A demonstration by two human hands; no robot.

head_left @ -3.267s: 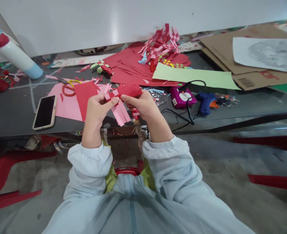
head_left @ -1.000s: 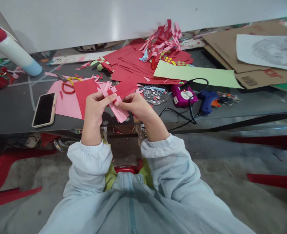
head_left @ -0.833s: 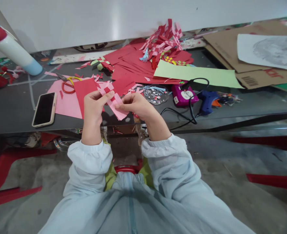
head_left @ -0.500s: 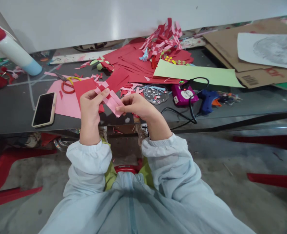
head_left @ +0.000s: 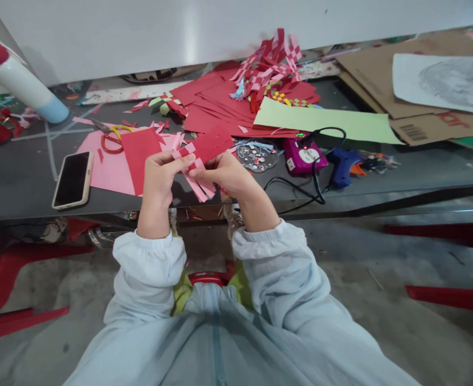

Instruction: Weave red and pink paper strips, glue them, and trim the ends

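Note:
Between my hands, above the table's front edge, is a partly woven paper piece (head_left: 201, 187) of pink strips crossed with red paper. My left hand (head_left: 162, 174) pinches its upper left part, thumb on top. On its right side my right hand (head_left: 226, 174) grips it with thumb and bent fingers. Pink strip ends hang loose toward me, and a red paper part (head_left: 214, 142) spreads out behind the fingers. Left of my left hand, a red sheet (head_left: 140, 161) lies over a pink sheet (head_left: 113, 179).
Scissors (head_left: 113, 140) and a phone (head_left: 73, 179) lie to the left, near a bottle (head_left: 27, 80). Red sheets (head_left: 216, 99) and woven strips (head_left: 266, 67) are piled behind. A green sheet (head_left: 320, 122), purple box (head_left: 303, 156), glue gun (head_left: 342, 167) and cardboard (head_left: 365, 75) are at right.
The woven piece has shifted slightly right and turned, with its pink strips now fanned apart and its red part swung up to the right. My left hand moved right with it.

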